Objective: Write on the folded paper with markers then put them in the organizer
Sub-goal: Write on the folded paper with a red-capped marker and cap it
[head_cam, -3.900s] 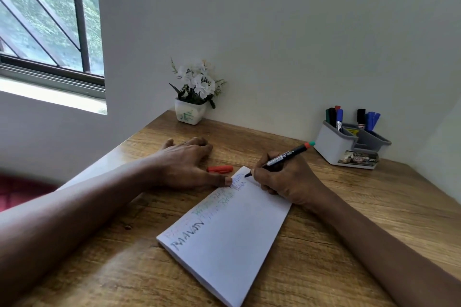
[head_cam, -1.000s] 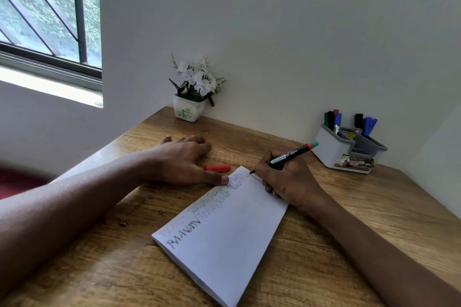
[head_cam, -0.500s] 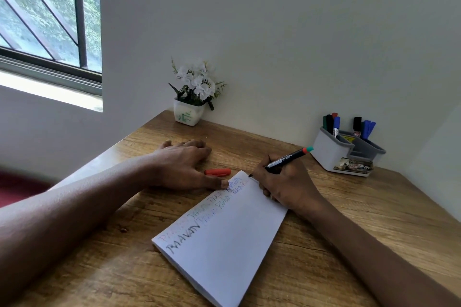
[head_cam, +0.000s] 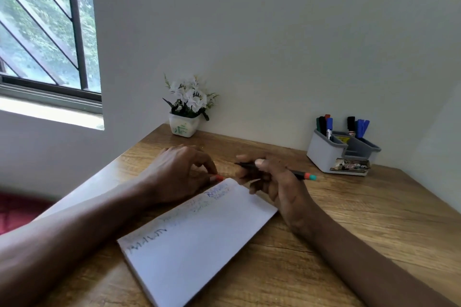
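Wooden desk (head_cam: 374,232) against a pale wall carries the folded paper (head_cam: 199,239) near centre, already lettered, and the organizer (head_cam: 321,154) far right. The right hand (head_cam: 277,182) curls round the marker (head_cam: 299,174), tip off the paper, pointing left. The left hand (head_cam: 179,172) pinches the red cap (head_cam: 219,178) at the paper's far corner. Writing looks finished; capping likely comes next, needing tip and cap aligned.

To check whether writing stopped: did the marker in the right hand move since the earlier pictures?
Yes. The marker has lifted off the folded paper; its tip points left beyond the far corner, toward the left hand.
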